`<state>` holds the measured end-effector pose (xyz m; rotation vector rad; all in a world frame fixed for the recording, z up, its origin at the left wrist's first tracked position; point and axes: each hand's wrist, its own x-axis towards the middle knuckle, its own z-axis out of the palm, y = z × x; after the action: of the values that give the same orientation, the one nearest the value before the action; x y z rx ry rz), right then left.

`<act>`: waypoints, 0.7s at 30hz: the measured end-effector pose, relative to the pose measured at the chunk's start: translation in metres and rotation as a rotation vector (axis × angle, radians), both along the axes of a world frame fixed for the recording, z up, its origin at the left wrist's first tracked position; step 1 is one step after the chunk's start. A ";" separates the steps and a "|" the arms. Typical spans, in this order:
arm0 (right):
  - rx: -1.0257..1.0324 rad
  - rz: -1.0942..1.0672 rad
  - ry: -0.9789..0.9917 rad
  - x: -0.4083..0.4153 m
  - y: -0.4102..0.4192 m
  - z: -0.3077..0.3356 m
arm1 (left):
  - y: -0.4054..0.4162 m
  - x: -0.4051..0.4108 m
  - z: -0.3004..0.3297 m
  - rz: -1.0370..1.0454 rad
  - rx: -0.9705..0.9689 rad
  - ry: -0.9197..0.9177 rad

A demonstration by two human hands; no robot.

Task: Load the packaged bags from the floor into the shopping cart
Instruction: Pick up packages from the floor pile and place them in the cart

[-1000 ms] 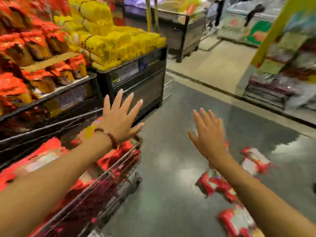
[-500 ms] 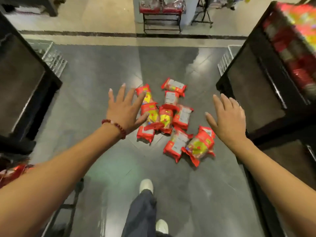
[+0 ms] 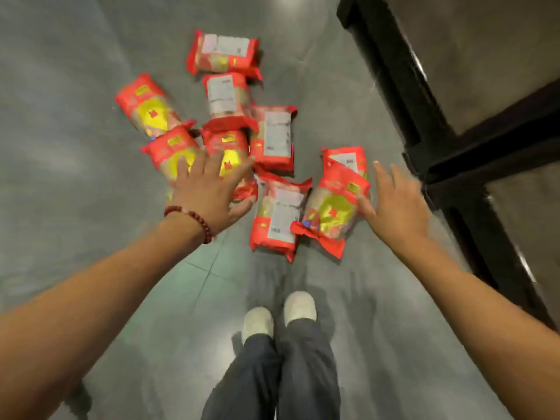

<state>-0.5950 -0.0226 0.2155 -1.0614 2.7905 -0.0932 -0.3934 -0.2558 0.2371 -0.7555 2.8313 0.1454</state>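
A heap of red plastic packaged bags [image 3: 274, 137] lay on the grey polished floor [image 3: 75, 153], in front of the person's feet. Some bags showed a yellow label with a small red mark, others lay with a white printed label upward, and several overlapped each other. One bag with a yellow label [image 3: 333, 207] rested tilted on top of a neighbour at the right edge of the heap.

The left hand [image 3: 206, 189] was stretched over the left part of the heap with its fingers straight and spread, holding nothing; whether it touched the bags below could not be told. A bracelet of dark red beads [image 3: 194, 219] sat on its wrist. The right hand [image 3: 397, 201] was also spread and held nothing, just beside the tilted bag, its thumb at the edge of it.

Below, two light-coloured shoes [image 3: 278, 316] and dark trouser legs [image 3: 272, 374] were visible. A black display stand [image 3: 424, 116] stood at the right.
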 end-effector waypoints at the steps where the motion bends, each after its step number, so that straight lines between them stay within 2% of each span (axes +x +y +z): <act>1: 0.035 -0.055 -0.070 -0.006 0.004 -0.034 | 0.000 -0.008 -0.036 -0.009 0.018 -0.033; 4: 0.062 -0.183 -0.230 -0.023 0.014 -0.141 | 0.001 -0.025 -0.150 0.000 0.059 -0.106; 7: 0.073 -0.275 -0.335 -0.034 0.021 -0.235 | 0.006 -0.032 -0.250 0.078 0.194 -0.170; 10: 0.054 -0.370 -0.448 -0.036 0.022 -0.303 | 0.014 -0.042 -0.330 0.176 0.333 -0.237; 12: -0.067 -0.422 -0.500 -0.036 0.021 -0.334 | 0.015 -0.045 -0.377 0.262 0.427 -0.259; 14: -0.287 -0.475 -0.534 -0.034 0.023 -0.357 | 0.018 -0.046 -0.411 0.369 0.579 -0.167; 17: -0.528 -0.528 -0.562 -0.028 0.031 -0.383 | 0.028 -0.041 -0.436 0.483 0.783 0.118; 21: -0.656 -0.581 -0.557 -0.022 0.030 -0.392 | 0.038 -0.035 -0.445 0.543 0.800 0.282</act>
<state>-0.6166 0.0075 -0.1765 -0.1822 2.4566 -1.2186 -0.4288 -0.2176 -0.2077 -1.3056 2.3471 1.4430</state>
